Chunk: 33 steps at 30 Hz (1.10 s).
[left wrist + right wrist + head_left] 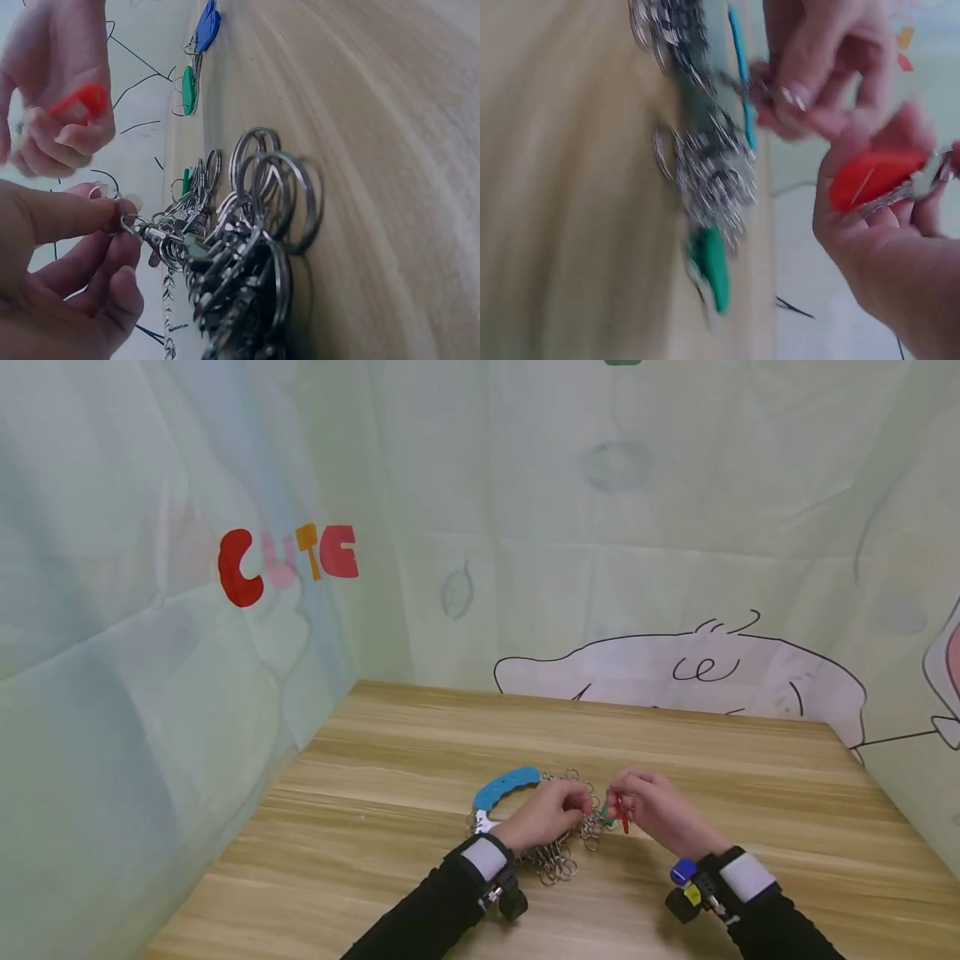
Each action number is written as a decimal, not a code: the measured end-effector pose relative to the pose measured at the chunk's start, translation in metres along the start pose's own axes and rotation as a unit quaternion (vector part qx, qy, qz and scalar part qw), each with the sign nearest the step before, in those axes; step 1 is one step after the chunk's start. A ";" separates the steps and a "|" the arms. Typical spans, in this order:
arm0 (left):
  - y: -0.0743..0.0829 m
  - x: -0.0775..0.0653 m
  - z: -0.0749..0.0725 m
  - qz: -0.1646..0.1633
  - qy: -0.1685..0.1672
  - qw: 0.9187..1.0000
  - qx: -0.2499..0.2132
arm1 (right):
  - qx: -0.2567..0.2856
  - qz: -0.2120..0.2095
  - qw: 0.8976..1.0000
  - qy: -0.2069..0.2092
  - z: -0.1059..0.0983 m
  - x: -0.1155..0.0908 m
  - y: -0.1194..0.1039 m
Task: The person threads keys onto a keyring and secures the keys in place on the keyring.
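Over a heap of metal split rings and swivel clasps (pixel 255 247), my left hand (pixel 551 814) pinches one small metal ring between thumb and forefinger. A clasp (pixel 154 236) hangs from that ring, pointing toward the heap. Just to the right, my right hand (pixel 660 810) holds a red plastic tag (pixel 874 180) with a silvery metal piece (pixel 892 199) alongside it. The two hands are close together, fingers facing each other. Next to the heap lies a green tag (pixel 716 266). A blue curved band (pixel 502 787) with a white part (pixel 483 820) lies behind the left hand.
The wooden table (pixel 360 827) carries everything. In the left wrist view another green tag (pixel 188 90) and a blue tag (pixel 208 28) stand farther along. A printed curtain (pixel 465 510) closes off the back and left sides.
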<state>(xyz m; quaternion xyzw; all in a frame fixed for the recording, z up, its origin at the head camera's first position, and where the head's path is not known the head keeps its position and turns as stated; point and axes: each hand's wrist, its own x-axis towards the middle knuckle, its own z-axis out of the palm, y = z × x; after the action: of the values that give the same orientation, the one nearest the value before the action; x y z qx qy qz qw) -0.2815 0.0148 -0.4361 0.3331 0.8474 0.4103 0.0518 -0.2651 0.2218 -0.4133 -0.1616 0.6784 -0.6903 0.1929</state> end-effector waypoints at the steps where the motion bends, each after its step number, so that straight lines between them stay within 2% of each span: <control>1: -0.001 0.000 0.000 0.003 0.000 1.000 -0.004 | 0.018 0.009 1.000 -0.004 0.003 0.001 0.002; 4: -0.001 -0.001 -0.001 0.010 0.003 1.000 -0.007 | -0.007 0.026 0.999 0.021 0.011 0.005 0.009; 8: -0.002 -0.003 -0.001 0.002 0.019 1.000 -0.001 | -0.107 0.040 0.991 0.071 0.019 0.010 0.017; 10: -0.002 -0.004 0.000 -0.005 0.032 0.999 -0.001 | -0.153 0.039 0.984 0.081 0.022 0.011 0.020; 14: -0.003 -0.005 0.002 -0.009 0.059 0.998 -0.014 | -0.221 0.020 0.972 0.073 0.026 0.014 0.023; 18: -0.005 -0.004 0.002 -0.006 0.068 0.997 -0.024 | -0.271 -0.008 0.961 0.055 0.027 0.016 0.027; 21: -0.006 -0.003 0.002 -0.009 0.065 0.998 -0.023 | -0.280 -0.023 0.959 0.045 0.028 0.016 0.029; 26: -0.007 -0.005 -0.002 -0.027 0.052 0.998 -0.027 | -0.261 -0.036 0.963 0.048 0.027 0.013 0.029; 30: -0.008 -0.007 -0.005 -0.046 0.038 0.998 -0.023 | -0.251 -0.029 0.966 0.053 0.027 0.011 0.026; 33: -0.007 -0.008 -0.005 -0.043 0.037 0.998 -0.013 | -0.237 -0.014 0.970 0.048 0.028 0.011 0.024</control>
<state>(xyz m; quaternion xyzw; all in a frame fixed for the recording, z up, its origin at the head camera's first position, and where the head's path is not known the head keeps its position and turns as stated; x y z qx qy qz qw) -0.2811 0.0032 -0.4396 0.2801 0.8569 0.4308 0.0425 -0.2601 0.1919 -0.4369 -0.1791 0.8289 -0.5190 0.1068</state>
